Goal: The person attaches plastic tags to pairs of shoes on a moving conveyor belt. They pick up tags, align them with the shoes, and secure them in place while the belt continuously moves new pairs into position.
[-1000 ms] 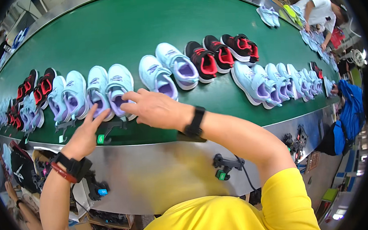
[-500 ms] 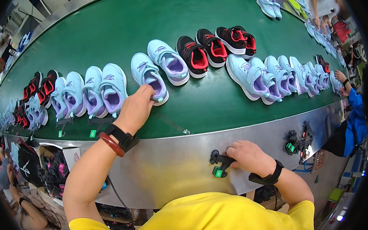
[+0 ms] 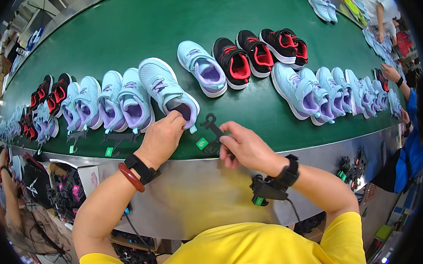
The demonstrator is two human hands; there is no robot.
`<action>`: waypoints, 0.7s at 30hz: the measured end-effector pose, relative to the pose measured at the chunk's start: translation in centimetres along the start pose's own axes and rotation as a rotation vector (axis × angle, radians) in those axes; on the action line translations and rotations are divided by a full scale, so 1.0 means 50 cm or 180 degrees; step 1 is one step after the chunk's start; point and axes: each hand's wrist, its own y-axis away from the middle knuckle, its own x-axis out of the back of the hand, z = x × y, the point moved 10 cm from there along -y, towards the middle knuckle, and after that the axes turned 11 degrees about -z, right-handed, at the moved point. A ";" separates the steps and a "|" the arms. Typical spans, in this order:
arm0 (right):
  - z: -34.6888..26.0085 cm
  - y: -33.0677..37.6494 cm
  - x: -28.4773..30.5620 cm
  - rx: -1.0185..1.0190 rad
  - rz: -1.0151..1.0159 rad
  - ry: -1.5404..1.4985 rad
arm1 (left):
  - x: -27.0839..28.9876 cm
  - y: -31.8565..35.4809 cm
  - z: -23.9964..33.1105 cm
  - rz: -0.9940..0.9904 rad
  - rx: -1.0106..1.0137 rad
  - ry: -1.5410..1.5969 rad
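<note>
My left hand (image 3: 162,139) is closed on the heel of a light blue sneaker (image 3: 162,84) with a purple lining, its toe pointing away from me. Close to that heel, my right hand (image 3: 244,147) pinches a black plastic shoe hanger (image 3: 214,128) with a hook and a green tag (image 3: 202,143). Just beyond the held shoe, a matching light blue sneaker (image 3: 201,67) rests on the green belt (image 3: 166,23). Below my right wrist, more black hangers (image 3: 268,190) lie on the metal ledge (image 3: 185,182).
To the left stand light blue sneakers (image 3: 111,97) with hangers at their heels. Black and red sneakers (image 3: 227,61) and more light blue ones (image 3: 293,90) line the right. A co-worker in blue (image 3: 411,134) reaches in at far right. A box of hangers (image 3: 64,184) is at lower left.
My left hand has drawn the sneaker nearer, raised off the belt or tilted. My right hand has lifted a hanger from the ledge and brought it up beside the shoe's heel.
</note>
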 end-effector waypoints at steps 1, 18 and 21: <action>0.002 -0.015 -0.005 0.0009 0.0059 -0.0144 | 0.001 -0.001 0.000 -0.0003 0.0012 -0.0001; 0.035 -0.053 -0.038 0.0020 0.0214 -0.0615 | 0.001 -0.011 -0.012 -0.0098 0.0238 -0.0026; 0.012 -0.055 -0.081 0.0077 -0.0361 -0.0086 | 0.005 -0.017 -0.008 -0.0167 0.0232 -0.0080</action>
